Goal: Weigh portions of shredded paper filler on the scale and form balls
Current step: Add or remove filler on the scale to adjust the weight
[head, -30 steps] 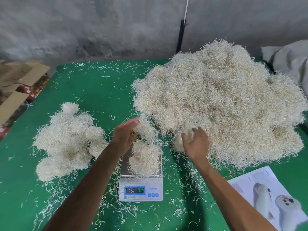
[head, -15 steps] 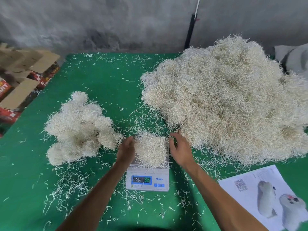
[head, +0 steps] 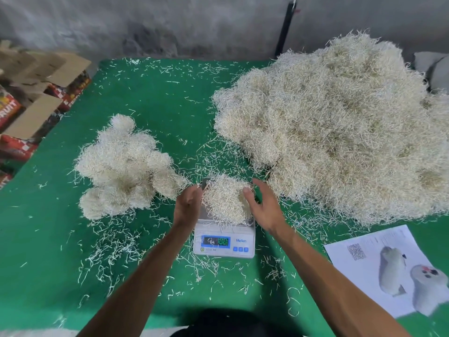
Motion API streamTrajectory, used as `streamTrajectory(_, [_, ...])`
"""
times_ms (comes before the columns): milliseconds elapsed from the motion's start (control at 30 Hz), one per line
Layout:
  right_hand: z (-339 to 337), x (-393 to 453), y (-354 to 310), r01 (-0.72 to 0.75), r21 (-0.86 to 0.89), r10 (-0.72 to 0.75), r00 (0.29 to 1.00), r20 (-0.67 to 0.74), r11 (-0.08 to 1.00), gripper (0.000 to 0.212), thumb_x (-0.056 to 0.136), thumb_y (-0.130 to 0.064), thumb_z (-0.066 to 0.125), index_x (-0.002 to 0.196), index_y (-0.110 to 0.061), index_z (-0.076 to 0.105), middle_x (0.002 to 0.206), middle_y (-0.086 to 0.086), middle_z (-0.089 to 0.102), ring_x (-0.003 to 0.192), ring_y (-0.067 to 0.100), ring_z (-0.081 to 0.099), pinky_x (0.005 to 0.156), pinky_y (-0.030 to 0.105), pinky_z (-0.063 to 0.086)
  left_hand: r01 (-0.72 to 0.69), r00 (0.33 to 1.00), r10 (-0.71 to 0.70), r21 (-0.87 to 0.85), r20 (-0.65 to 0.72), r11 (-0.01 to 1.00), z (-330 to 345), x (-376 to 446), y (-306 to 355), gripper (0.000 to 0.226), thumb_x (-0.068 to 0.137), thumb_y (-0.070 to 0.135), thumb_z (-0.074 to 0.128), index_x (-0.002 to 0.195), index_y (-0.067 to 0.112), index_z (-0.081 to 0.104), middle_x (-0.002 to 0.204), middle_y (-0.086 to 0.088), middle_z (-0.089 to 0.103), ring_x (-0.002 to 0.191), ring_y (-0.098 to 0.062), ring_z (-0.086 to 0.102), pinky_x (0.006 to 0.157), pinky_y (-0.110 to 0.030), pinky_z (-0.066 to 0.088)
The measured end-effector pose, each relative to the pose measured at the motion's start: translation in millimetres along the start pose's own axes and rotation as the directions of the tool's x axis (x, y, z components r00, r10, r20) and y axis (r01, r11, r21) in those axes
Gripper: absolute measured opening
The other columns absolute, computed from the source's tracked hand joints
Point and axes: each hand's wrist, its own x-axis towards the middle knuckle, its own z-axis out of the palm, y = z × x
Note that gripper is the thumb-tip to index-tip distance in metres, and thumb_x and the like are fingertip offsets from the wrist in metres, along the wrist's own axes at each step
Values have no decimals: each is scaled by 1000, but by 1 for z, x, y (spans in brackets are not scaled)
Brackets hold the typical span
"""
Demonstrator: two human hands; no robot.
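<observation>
Your hands flank the portion of shredded paper point(head: 224, 199) on the scale point(head: 224, 242): your left hand point(head: 187, 205) has its fingers relaxed against the portion's left side, and your right hand point(head: 263, 206) is spread, thumb touching its right edge. The scale's display sits just below your wrists; its digits are too blurred to read. Beyond your right hand rises the big loose pile point(head: 340, 132). Left of your left hand lie the finished balls point(head: 124, 166) on the green counter point(head: 158, 105). A printed sheet point(head: 379, 266) lies right of your right forearm.
</observation>
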Motion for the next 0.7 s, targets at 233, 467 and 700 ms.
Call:
streamTrajectory(233, [6, -3, -2, 1, 38, 0, 1000, -17, 999, 106, 80, -98, 30, 160, -28, 31, 165, 0, 34, 149, 23, 38, 115, 49, 33, 69, 998, -69, 3, -10, 998, -8, -3, -2, 46, 105, 32, 45, 110, -12, 57, 85, -26, 61, 66, -30, 54, 48, -31, 48])
streamTrajectory(467, [12, 0, -2, -35, 52, 37, 998, -40, 998, 103, 81, -97, 31, 159, -30, 29, 165, 0, 34, 148, 24, 39, 116, 54, 36, 90, 996, -90, -15, -13, 996, -14, -3, -2, 46, 101, 31, 45, 111, -13, 54, 101, -34, 61, 89, -44, 61, 69, -49, 55])
streamTrajectory(700, [27, 17, -19, -35, -255, -23, 975, -222, 966, 110, 75, -101, 41, 156, -27, 39, 170, 0, 22, 154, 26, 28, 119, 61, 34, 123, 992, -123, 0, -25, 992, -17, -9, -4, 43, 97, 36, 41, 99, -3, 58, 93, -29, 63, 88, -50, 57, 65, -52, 55])
